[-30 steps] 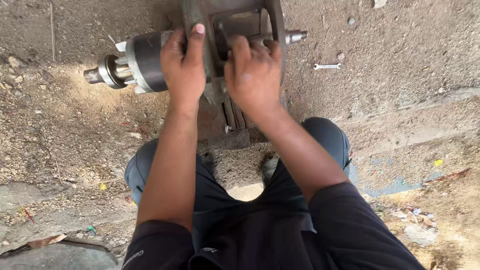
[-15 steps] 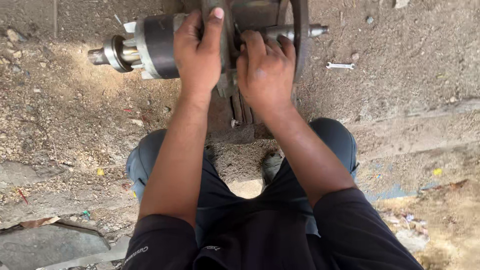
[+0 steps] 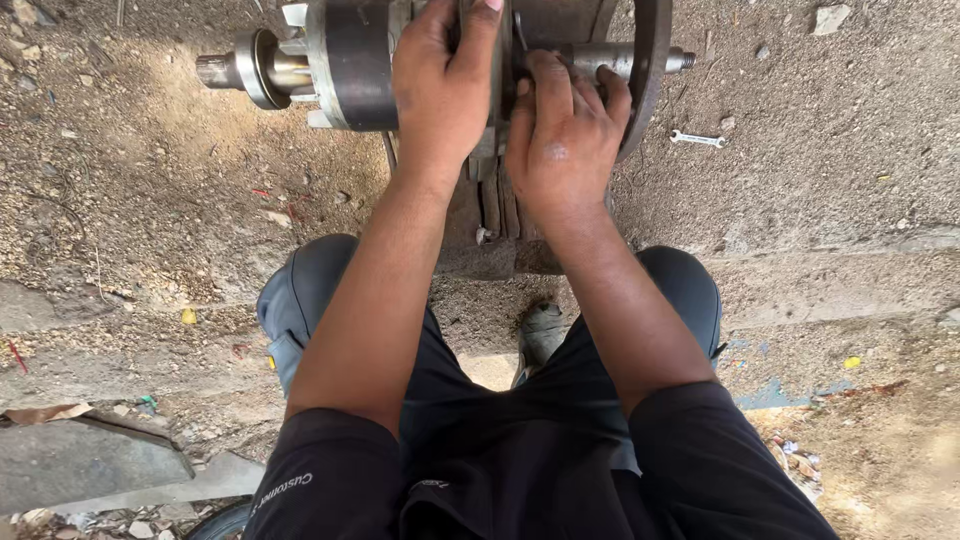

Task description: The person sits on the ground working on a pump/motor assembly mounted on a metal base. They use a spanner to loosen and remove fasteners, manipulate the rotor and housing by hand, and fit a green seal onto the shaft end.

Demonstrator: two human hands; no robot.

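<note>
Head view, left hand [image 3: 442, 85] and right hand [image 3: 563, 140] gripping metal rotor assembly [image 3: 345, 60]

Single head-worn view, steeply downward, close over both hands [image 3: 500, 110] and dirt ground [image 3: 830, 190].

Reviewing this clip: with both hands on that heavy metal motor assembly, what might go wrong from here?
Pinching: the right hand has its fingers pressed in beside the large steel disc, where they might get trapped if the dark cylindrical metal rotor assembly shifts.
Tipping: the assembly sits on a narrow rusty block; if it rolls off, the knees below could be hit.
Grit: the loose sandy ground may foul the shaft.
</note>
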